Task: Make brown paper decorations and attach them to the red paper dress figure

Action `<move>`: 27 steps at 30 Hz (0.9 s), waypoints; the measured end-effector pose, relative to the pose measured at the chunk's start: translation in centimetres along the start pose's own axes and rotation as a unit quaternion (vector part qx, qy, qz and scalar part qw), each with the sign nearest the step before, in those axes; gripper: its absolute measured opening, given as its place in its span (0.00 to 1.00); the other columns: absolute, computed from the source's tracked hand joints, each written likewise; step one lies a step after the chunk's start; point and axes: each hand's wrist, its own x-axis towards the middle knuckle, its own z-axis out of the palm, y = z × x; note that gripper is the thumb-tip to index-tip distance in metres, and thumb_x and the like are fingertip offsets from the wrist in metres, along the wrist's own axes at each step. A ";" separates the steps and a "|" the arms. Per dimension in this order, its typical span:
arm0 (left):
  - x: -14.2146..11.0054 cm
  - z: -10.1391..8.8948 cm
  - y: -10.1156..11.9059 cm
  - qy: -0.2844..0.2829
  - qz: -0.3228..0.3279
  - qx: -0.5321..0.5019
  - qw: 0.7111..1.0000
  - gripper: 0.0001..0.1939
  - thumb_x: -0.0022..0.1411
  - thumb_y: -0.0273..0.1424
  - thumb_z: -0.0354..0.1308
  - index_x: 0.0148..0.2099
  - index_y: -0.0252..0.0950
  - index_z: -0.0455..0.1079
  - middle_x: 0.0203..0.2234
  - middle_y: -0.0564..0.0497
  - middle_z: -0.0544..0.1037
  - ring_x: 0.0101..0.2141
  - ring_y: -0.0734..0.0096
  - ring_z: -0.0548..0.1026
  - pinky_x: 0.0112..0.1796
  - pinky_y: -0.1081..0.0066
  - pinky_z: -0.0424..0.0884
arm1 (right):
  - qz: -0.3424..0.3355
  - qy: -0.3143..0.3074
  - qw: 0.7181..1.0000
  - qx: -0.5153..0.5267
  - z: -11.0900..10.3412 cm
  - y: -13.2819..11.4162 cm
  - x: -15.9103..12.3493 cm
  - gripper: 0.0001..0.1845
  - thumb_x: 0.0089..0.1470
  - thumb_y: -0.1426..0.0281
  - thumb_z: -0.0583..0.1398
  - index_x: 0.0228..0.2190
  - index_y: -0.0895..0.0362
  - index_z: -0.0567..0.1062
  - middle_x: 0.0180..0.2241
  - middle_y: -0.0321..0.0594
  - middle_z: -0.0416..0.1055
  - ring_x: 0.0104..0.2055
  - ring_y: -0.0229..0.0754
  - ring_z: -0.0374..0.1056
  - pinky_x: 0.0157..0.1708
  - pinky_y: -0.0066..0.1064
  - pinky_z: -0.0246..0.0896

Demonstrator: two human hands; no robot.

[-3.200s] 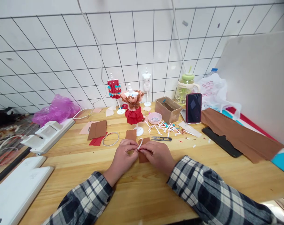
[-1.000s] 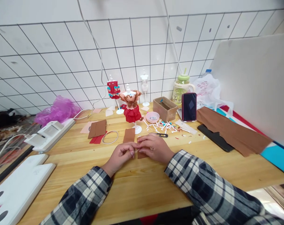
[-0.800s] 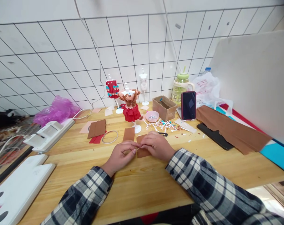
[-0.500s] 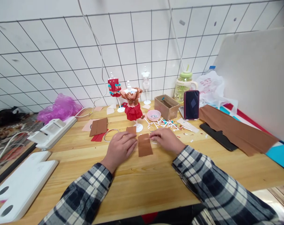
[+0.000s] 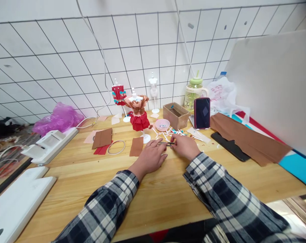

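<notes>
Right hand (image 5: 185, 146) has moved to slim black metal snips (image 5: 169, 143), grip pinching them; left hand (image 5: 151, 157) palm-down, hold unclear. We judge tool work begun.

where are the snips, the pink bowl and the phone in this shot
snips (image 5: 170, 143): head view, on the dark part that shows
pink bowl (image 5: 162, 130): head view, on its near outer wall
phone (image 5: 202, 113): head view, on the dark screen

A phone (image 5: 202, 113) stands near a jug (image 5: 190, 98) (lidded in green).
</notes>
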 end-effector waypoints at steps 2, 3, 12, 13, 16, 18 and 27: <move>0.3 0.6 -0.3 -0.005 -0.003 0.008 1.000 0.19 0.66 0.34 0.47 0.57 0.34 0.62 0.52 0.42 0.72 0.61 0.59 0.58 0.58 0.57 0.54 | 0.010 -0.009 1.000 -0.014 0.0 0.1 0.1 0.09 0.50 0.64 0.61 0.35 0.51 0.71 0.33 0.35 0.75 0.36 0.42 0.68 0.28 0.29 0.47; 0.3 0.8 -0.4 -0.009 -0.003 0.011 1.000 0.20 0.67 0.34 0.46 0.58 0.33 0.61 0.51 0.42 0.72 0.61 0.58 0.58 0.58 0.57 0.54 | 0.013 -0.010 1.000 -0.018 0.0 0.1 0.1 0.09 0.50 0.63 0.61 0.36 0.51 0.71 0.33 0.36 0.75 0.36 0.42 0.68 0.28 0.29 0.47; 0.1 1.2 -0.6 -0.017 -0.032 -0.045 0.998 0.21 0.65 0.39 0.50 0.57 0.36 0.61 0.51 0.41 0.71 0.57 0.57 0.62 0.57 0.56 0.56 | 0.020 -0.038 0.999 -0.008 -0.2 1.0 0.6 0.13 0.47 0.59 0.63 0.36 0.50 0.73 0.35 0.36 0.75 0.37 0.41 0.68 0.29 0.28 0.49; 0.0 1.3 -0.7 -0.016 -0.035 -0.058 0.998 0.21 0.65 0.39 0.50 0.57 0.36 0.61 0.51 0.42 0.71 0.58 0.57 0.61 0.58 0.55 0.56 | 0.020 -0.042 0.999 -0.004 -0.3 1.4 0.7 0.15 0.46 0.57 0.64 0.36 0.50 0.74 0.34 0.36 0.75 0.36 0.41 0.68 0.28 0.28 0.49; -0.4 1.4 -1.1 -0.007 -0.046 -0.103 0.994 0.20 0.65 0.37 0.49 0.58 0.38 0.61 0.54 0.44 0.70 0.60 0.57 0.58 0.58 0.54 0.56 | 0.030 -0.033 0.999 0.021 -0.8 2.5 1.0 0.19 0.45 0.52 0.63 0.35 0.51 0.74 0.32 0.36 0.74 0.33 0.40 0.68 0.26 0.28 0.47; -0.6 1.2 -1.5 0.023 -0.056 -0.129 0.990 0.19 0.66 0.36 0.48 0.57 0.38 0.62 0.55 0.44 0.68 0.59 0.59 0.60 0.57 0.57 0.58 | 0.035 0.003 0.999 0.036 -1.1 2.8 1.1 0.19 0.49 0.51 0.61 0.36 0.51 0.74 0.30 0.36 0.74 0.31 0.39 0.67 0.25 0.28 0.46; -4.1 -1.8 -2.8 -0.007 -0.032 -0.108 0.994 0.09 0.64 0.33 0.52 0.41 0.41 0.74 0.36 0.50 0.78 0.40 0.63 0.71 0.44 0.62 0.64 | -0.220 0.002 0.975 0.030 0.7 -0.7 0.1 0.08 0.55 0.64 0.59 0.33 0.52 0.78 0.33 0.36 0.74 0.38 0.39 0.67 0.37 0.28 0.53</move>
